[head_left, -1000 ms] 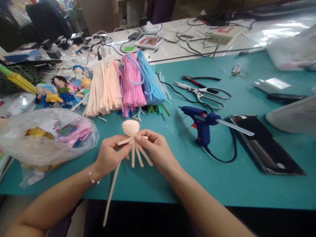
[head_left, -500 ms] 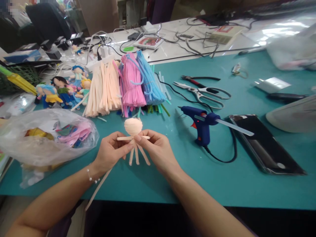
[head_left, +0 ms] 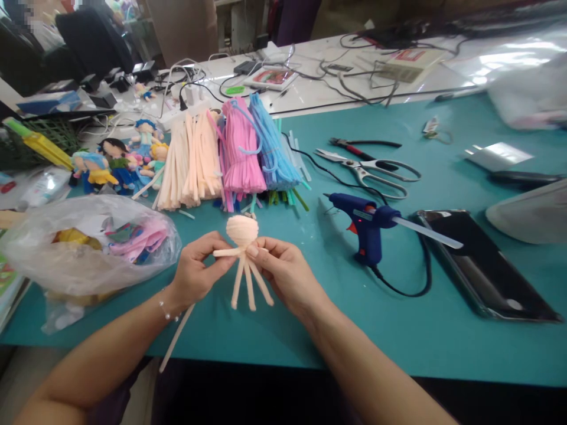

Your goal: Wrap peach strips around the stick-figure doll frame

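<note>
A peach pipe-cleaner doll [head_left: 242, 231] stands upright between my hands above the green mat, with a round wound head and several thin limbs spreading below it. My right hand [head_left: 283, 265] pinches it at the neck, thumb in front. My left hand [head_left: 201, 268] is closed at the doll's left arm, thumb against the fingers. A long peach pipe cleaner [head_left: 177, 337] trails from under my left hand toward the table's front edge; its upper end is hidden by that hand.
Bundles of peach [head_left: 195, 159], pink [head_left: 241, 153] and blue pipe cleaners [head_left: 272, 147] lie behind the doll. Finished dolls [head_left: 113, 165] and a plastic bag [head_left: 88, 248] are at left. A glue gun [head_left: 367, 221], scissors [head_left: 372, 171], pliers [head_left: 354, 147] and phone [head_left: 487, 265] lie at right.
The doll's lower limbs now show longer and lower, tilted more toward the camera. My left fingertips have drawn slightly away from the doll's middle. The whole view has shifted slightly.
</note>
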Demonstrator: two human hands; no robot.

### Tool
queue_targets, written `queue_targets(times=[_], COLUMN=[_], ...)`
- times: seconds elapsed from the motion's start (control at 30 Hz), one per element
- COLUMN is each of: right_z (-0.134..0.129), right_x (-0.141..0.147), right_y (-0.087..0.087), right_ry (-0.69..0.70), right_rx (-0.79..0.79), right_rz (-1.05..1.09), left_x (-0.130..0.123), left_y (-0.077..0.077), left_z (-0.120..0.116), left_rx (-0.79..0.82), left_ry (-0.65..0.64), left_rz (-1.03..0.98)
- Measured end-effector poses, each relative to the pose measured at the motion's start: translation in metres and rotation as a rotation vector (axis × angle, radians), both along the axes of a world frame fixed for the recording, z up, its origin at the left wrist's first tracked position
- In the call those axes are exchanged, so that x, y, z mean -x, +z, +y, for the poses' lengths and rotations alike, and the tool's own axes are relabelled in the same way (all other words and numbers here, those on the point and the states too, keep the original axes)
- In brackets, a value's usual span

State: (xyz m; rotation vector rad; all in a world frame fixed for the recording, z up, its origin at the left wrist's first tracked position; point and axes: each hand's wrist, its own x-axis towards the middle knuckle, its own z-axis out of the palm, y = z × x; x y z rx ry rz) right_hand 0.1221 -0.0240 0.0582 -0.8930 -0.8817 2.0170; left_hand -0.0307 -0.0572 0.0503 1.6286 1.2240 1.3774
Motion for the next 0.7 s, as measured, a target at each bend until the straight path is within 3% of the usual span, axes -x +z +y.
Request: queue_targets(times=[0.17,0.3,0.43,0.7], right_z=[0.0004,-0.0001,-0.0001,0.0001], right_x=[-0.0001,-0.0008,-0.0021,-0.0011], right_y=[-0.0011,-0.0001,0.001,0.0006], right_ry=[0.048,0.086,0.12,0.157], right_rx=[-0.012,-0.012,-0.001,0.011], right_rz=[0.029,0.028,0.015,0.018], left_x=[0.0076,0.0102,0.0082,0.0022], left_y=[-0.0024,-0.0041,-0.0051,-0.0047], left_z=[0.0033,0.005,0.0059,0.0069], left_rx=[-0.223,-0.266,-0.203,0.081], left_ry=[-0.001,0.001,-0.006,-0.066], left_rz=[0.167,0.187,0.083,-0.194])
